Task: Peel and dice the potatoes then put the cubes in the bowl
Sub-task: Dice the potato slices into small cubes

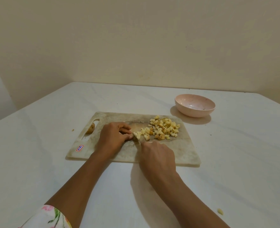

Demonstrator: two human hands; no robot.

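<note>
Evidently mid-dice, the left hand [116,134] curled onto the remaining potato piece [134,134], steadying it for the knife [137,138] gripped by the right hand [158,153]; cubes [164,129] lay heaped at the cutting board's [177,153] two o'clock, nearest the empty bowl [194,105].

The white table [45,162] carries a worn cutting board [182,152], a pink bowl [194,112] and a pale scrap [220,211].
</note>
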